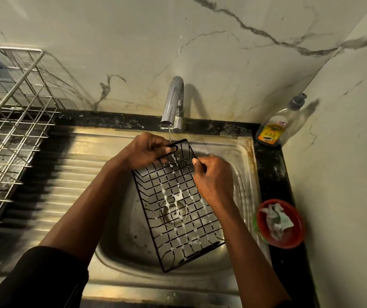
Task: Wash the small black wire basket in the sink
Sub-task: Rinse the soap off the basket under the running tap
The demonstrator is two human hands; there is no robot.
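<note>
The small black wire basket [175,214] hangs over the steel sink [242,156], its grid dotted with white foam. My left hand [147,150] grips the basket's far rim at the handle slot. My right hand [211,176] pinches the right side wire near the top corner. A thin stream of water falls from the chrome tap [172,103] onto the far end of the basket. The drain [174,211] shows through the mesh.
A steel wire dish rack [11,121] stands on the ribbed draining board [58,181] at the left. A soap bottle [278,125] sits in the back right corner. A red bowl [280,223] with a crumpled cloth rests on the black counter at the right.
</note>
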